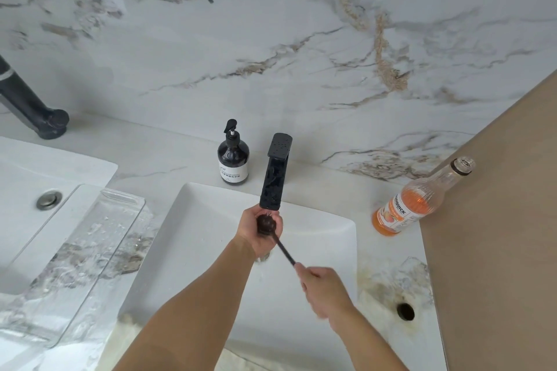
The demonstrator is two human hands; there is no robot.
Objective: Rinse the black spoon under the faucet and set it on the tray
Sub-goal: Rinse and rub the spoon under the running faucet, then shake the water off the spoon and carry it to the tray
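The black spoon [281,245] is held over the white sink [331,238], its round bowl right under the spout of the black faucet [273,178]. My left hand [256,235] cups the spoon's bowl from below and behind, fingers around it. My right hand [324,289] is closed on the end of the spoon's handle, lower right. Water seems to fall on the bowl, though the stream is hard to see. The clear wet tray [90,250] lies on the counter left of the sink.
A dark soap pump bottle [233,159] stands behind the sink, left of the faucet. An open bottle of orange drink [413,205] stands at the sink's right. A second sink with a drain [48,199] and another black faucet [27,99] are at the far left.
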